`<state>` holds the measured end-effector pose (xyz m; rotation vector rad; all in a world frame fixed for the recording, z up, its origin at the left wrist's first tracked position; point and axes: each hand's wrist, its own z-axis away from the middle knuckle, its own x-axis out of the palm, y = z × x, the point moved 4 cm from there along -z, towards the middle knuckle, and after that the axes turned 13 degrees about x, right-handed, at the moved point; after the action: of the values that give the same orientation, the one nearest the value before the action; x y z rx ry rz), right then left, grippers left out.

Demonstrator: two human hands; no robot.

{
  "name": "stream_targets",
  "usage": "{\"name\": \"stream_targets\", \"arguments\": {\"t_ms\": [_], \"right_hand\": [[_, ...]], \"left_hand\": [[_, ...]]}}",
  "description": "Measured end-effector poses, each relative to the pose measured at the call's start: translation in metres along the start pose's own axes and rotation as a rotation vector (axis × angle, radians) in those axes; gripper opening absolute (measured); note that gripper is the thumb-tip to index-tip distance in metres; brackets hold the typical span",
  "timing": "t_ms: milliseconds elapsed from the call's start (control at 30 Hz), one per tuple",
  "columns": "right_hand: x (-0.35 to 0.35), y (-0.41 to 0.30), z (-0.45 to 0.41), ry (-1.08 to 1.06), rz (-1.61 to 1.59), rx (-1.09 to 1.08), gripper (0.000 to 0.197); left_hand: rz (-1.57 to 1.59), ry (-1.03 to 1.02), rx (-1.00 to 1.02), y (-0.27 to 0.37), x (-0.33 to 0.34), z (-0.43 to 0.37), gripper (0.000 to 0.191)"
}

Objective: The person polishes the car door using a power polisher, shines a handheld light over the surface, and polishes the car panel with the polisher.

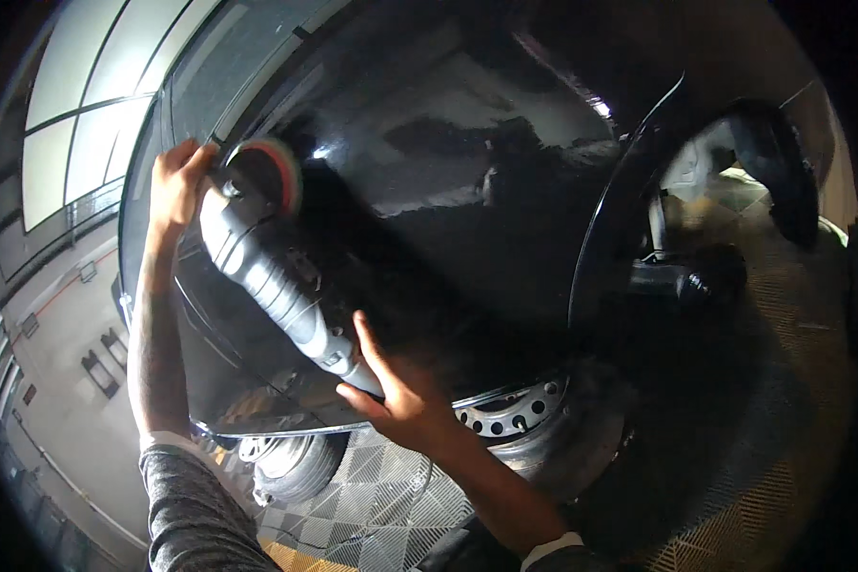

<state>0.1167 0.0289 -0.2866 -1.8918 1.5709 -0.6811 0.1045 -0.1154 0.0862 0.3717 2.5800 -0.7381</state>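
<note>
A grey rotary polisher (268, 275) slants across the side of a glossy black car body panel (429, 264). At the tool's upper end, its round backing pad with a red band (286, 175) faces the panel and seems to lie against it. My left hand (175, 187) is closed at the polisher's head; what its fingers wrap around is partly hidden. Lower down, my right hand (404, 404) holds the rear end of the tool's body, with the index finger stretched along it. A bright light reflection shows on the paint just right of the pad.
An open wheel arch (586, 264) curves at the right. Loose wheels lie below the panel, one with a steel rim (515, 418) and another tyre (307, 468) further left. A cord (425, 479) hangs over the grid floor tiles (379, 515). Large lit windows (89, 107) stand at upper left.
</note>
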Motion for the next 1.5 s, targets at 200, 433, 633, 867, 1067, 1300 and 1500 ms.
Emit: {"name": "stream_targets", "arguments": {"t_ms": [200, 433, 633, 867, 1067, 1300, 1500], "right_hand": [[0.007, 0.01, 0.002, -0.065, 0.015, -0.057, 0.082], [0.004, 0.037, 0.007, -0.134, 0.057, -0.002, 0.092], [-0.015, 0.043, 0.006, -0.167, 0.069, 0.015, 0.093], [-0.037, 0.046, 0.014, -0.083, 0.038, -0.014, 0.092], [-0.041, 0.047, 0.016, -0.109, 0.059, -0.004, 0.09], [-0.044, 0.043, 0.021, -0.069, -0.011, -0.058, 0.088], [-0.044, 0.036, 0.02, -0.079, 0.051, -0.025, 0.087]], "left_hand": [[-0.123, 0.061, 0.23, -0.064, -0.029, 0.06, 0.024], [0.113, 0.184, -0.186, -0.092, -0.021, 0.107, 0.03], [0.193, 0.209, -0.231, -0.07, -0.014, 0.104, 0.031], [0.276, 0.205, -0.329, -0.048, -0.009, 0.093, 0.027], [0.269, 0.227, -0.292, -0.036, -0.006, 0.09, 0.027], [0.198, 0.214, -0.244, -0.04, -0.007, 0.085, 0.03], [0.191, 0.192, -0.231, -0.017, 0.005, 0.084, 0.035]]}}
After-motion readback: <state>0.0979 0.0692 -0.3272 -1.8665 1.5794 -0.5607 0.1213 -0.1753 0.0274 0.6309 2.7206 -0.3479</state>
